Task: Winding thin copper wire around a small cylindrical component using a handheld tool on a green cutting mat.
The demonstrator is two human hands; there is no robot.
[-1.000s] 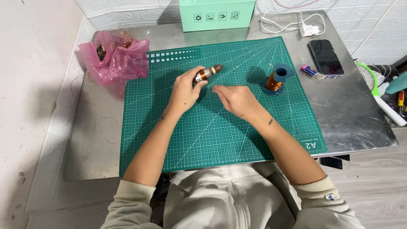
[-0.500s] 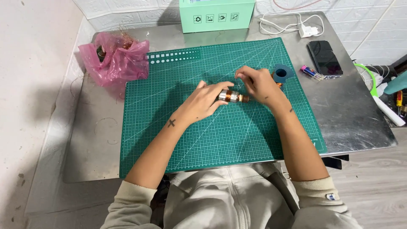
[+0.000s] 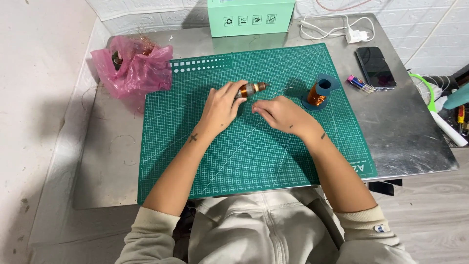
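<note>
Since the earlier frame, the two hands have been drawn apart: they were joined at the small copper-wound coil, and now only the left hand (image 3: 222, 106) is on it, while the right hand (image 3: 281, 113) has been pulled back toward the body and lies just beside it.

Head view, the only one given. The coil (image 3: 249, 89) is held up at the left fingertips, above the upper middle of the green cutting mat (image 3: 244, 161); its near end is covered by the fingers, so the grip itself is only partly seen. The left hand is closed around that end. The right hand is loosely curled, palm down, empty as far as can be seen; whether a thin wire is pinched in it cannot be told. Whether it touches the mat cannot be told either.

A blue spool of copper wire (image 3: 318, 93) stands on the mat's right part, near the right hand but apart from it. A crumpled pink plastic bag (image 3: 134, 68) sits at the mat's upper left corner, its contents hard to make out. On the steel counter (image 3: 405, 132), a dark phone (image 3: 375, 66), small pens (image 3: 360, 83), a white charger with cable (image 3: 342, 32) are noted. A mint green box (image 3: 251, 17) is cut off by the top edge. Tools at the right edge are cropped.
</note>
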